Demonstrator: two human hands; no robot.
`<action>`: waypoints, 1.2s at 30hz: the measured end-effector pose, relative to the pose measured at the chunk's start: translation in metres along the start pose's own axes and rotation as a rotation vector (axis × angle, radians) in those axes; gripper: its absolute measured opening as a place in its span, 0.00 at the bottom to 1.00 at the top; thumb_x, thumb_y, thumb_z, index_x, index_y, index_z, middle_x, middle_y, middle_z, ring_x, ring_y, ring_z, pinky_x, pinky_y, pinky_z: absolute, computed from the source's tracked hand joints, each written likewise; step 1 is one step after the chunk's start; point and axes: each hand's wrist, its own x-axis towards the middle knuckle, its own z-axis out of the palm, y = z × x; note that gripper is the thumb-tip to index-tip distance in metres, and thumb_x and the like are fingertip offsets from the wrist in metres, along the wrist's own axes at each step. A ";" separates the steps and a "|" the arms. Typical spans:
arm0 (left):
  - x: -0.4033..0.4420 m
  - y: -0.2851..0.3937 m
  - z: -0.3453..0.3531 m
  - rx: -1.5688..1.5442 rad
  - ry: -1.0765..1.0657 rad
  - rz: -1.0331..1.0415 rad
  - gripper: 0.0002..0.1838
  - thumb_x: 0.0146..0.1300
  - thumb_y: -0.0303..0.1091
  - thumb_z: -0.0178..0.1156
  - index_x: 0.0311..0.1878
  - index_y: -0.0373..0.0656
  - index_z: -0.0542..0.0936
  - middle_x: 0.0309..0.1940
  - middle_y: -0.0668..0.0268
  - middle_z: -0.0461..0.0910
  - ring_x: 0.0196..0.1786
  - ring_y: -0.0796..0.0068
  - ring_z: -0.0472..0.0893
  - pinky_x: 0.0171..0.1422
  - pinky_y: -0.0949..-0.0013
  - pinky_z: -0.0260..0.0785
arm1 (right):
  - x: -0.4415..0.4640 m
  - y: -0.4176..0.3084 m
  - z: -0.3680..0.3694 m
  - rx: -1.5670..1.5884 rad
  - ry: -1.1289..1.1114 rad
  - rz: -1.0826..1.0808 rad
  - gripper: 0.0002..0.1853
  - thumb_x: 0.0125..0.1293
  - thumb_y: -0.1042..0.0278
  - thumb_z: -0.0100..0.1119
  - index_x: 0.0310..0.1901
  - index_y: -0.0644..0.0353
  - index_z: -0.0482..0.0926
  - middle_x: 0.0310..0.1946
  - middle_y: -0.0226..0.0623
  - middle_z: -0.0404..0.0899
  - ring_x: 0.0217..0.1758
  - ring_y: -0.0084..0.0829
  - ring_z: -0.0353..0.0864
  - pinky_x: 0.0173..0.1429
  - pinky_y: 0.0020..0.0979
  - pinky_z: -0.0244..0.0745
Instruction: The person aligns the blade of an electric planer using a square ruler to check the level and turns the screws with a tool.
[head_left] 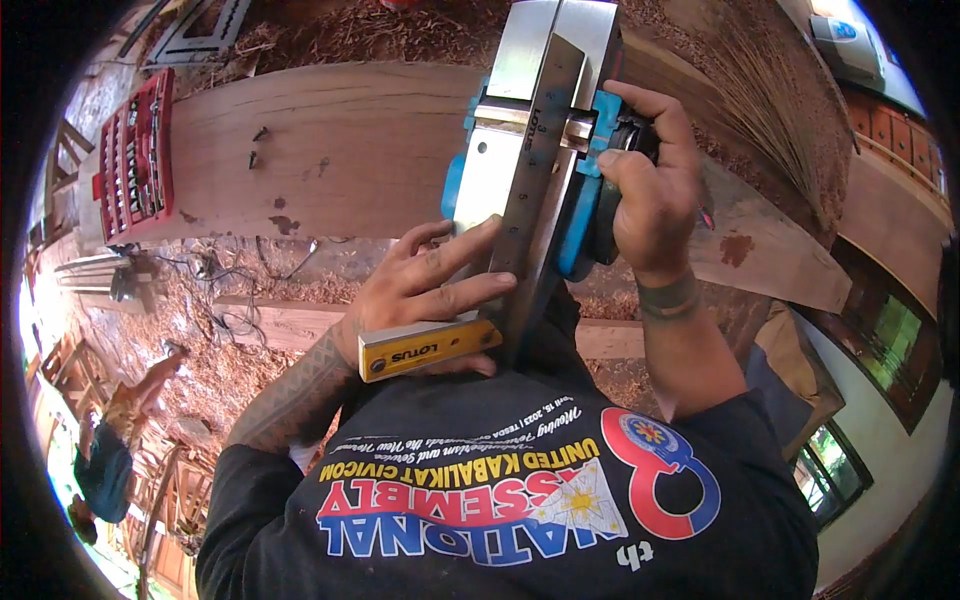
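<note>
A teal electric planer (575,225) lies upside down with its shiny metal sole (490,165) facing up. Across the sole runs the dark blade of a try square (530,150), whose yellow handle (430,348) is marked LOTUS. My left hand (430,285) holds the square, two fingers lying on the blade and sole, the rest partly hidden behind the handle. On the planer's right side, beside the cutter slot, my right hand (655,185) grips the teal and black body with thumb and index finger.
Beneath the planer is a wide wooden plank (330,150). A red socket set case (137,155) stands at its left end. Cables (235,300) and wood shavings lie below. Another person (105,460) is at the far left. Thin sticks (765,110) lie at upper right.
</note>
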 end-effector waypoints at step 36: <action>-0.002 0.001 0.001 0.076 -0.030 0.008 0.48 0.54 0.66 0.87 0.74 0.54 0.83 0.87 0.43 0.66 0.72 0.44 0.86 0.75 0.41 0.75 | 0.000 -0.005 0.005 0.049 0.054 0.092 0.18 0.68 0.73 0.66 0.58 0.62 0.88 0.46 0.37 0.83 0.49 0.31 0.81 0.59 0.33 0.77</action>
